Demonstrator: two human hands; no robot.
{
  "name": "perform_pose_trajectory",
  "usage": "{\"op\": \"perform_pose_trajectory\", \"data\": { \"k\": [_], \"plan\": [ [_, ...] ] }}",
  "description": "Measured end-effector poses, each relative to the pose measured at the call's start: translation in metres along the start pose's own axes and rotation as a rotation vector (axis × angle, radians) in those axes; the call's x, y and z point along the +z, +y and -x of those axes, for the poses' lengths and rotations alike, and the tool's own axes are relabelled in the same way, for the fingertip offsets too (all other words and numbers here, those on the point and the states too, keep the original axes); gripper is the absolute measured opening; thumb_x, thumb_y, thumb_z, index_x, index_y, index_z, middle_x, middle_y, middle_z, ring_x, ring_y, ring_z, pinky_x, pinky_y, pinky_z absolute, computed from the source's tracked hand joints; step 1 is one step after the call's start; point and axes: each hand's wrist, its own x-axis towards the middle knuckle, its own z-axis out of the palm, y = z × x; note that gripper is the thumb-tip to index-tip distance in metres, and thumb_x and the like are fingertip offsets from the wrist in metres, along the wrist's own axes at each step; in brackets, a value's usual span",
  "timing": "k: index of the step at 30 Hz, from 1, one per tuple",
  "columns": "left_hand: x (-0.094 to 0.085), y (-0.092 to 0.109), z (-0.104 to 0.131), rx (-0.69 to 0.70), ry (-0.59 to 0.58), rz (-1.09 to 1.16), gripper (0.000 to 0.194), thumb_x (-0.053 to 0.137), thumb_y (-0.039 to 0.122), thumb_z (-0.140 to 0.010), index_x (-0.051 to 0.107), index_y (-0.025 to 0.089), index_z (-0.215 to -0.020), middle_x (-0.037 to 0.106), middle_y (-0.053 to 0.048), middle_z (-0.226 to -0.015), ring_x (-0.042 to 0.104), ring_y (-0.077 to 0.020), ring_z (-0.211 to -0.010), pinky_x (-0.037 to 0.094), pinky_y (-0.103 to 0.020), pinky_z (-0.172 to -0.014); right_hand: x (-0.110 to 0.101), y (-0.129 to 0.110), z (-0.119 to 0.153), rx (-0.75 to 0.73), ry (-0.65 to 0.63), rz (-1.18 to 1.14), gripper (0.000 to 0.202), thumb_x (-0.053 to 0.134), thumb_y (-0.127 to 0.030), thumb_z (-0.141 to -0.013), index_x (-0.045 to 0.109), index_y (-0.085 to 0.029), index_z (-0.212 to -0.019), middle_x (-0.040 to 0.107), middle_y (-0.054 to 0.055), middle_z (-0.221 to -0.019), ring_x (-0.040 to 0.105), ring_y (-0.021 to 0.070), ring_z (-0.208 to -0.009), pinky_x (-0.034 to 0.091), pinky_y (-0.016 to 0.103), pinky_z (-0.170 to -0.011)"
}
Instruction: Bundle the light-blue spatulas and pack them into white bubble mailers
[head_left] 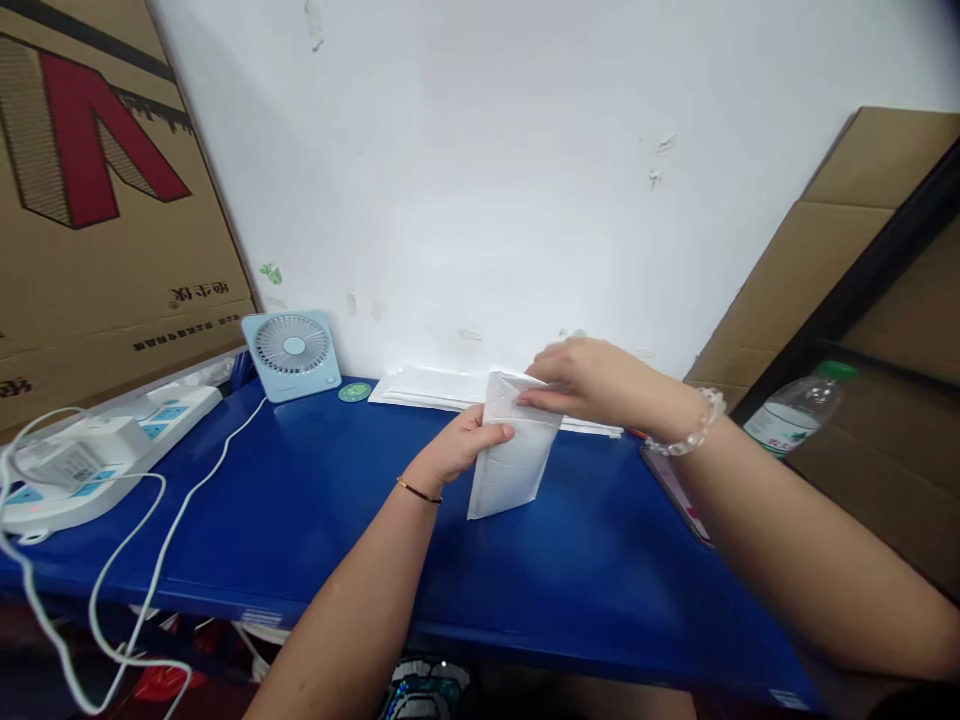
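At the centre of the frame, a white envelope [514,462] hides most of the left hand's [461,442] fingers, and the right hand's [577,372] fingertips are out of sight behind its top. The right forearm covers part of the phone [679,492] and the base of the bottle [799,412], whose label is too blurred to read. The left edge cuts off the cardboard box [150,250] and the power strip [184,403].

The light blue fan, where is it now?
In the head view, the fan stands at left on the blue table, near the white wall, beside the round green disc.
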Motion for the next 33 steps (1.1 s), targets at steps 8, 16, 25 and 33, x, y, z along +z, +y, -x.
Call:
{"op": "perform_pose_trajectory", "data": {
  "k": [8, 16, 25, 33],
  "plan": [
    [-0.048, 0.023, -0.006, 0.453, 1.018, 0.036, 0.039, 0.037, 0.043, -0.088, 0.051, 0.023, -0.119, 0.05, -0.005, -0.133, 0.041, -0.0203, -0.127, 0.029, -0.041, -0.107, 0.031, 0.051, -0.04, 0.551, 0.236, -0.83, 0.037, 0.061, -0.048, -0.081, 0.057, -0.013, -0.066, 0.049, 0.0, -0.055, 0.043, 0.0076, -0.047, 0.034, 0.02, -0.041],
    [-0.087, 0.019, 0.0, 0.486, 1.393, 0.01, 0.04, 0.039, 0.04, -0.085, 0.041, 0.026, -0.122, 0.042, -0.004, -0.135, 0.037, -0.0167, -0.129, 0.029, -0.032, -0.107, 0.181, 0.051, -0.1, 0.975, 0.282, -0.953, 0.027, 0.04, -0.026, -0.091, 0.057, -0.009, -0.102, 0.066, 0.011, -0.085, 0.064, 0.0169, -0.072, 0.054, 0.028, -0.058],
    [-0.086, -0.012, -0.022, 0.096, 1.189, 0.216, 0.036, 0.046, 0.042, -0.078, 0.048, 0.027, -0.111, 0.049, -0.004, -0.129, 0.045, -0.0181, -0.125, 0.033, -0.036, -0.102, 0.182, 0.098, -0.03, 0.899, 0.103, -0.531, 0.043, 0.053, -0.026, -0.077, 0.061, -0.015, -0.118, 0.051, 0.013, -0.135, 0.04, 0.0277, -0.129, 0.026, 0.042, -0.108],
    [-0.042, -0.036, -0.031, 0.018, 0.852, 0.102, 0.04, 0.057, 0.034, -0.077, 0.052, 0.025, -0.115, 0.052, -0.007, -0.125, 0.046, -0.0212, -0.122, 0.034, -0.037, -0.101, 0.174, 0.126, 0.054, 0.686, -0.335, 0.021, 0.048, 0.05, -0.02, -0.081, 0.054, -0.018, -0.128, 0.055, 0.014, -0.13, 0.056, 0.0279, -0.112, 0.044, 0.037, -0.088]
  ]
}}
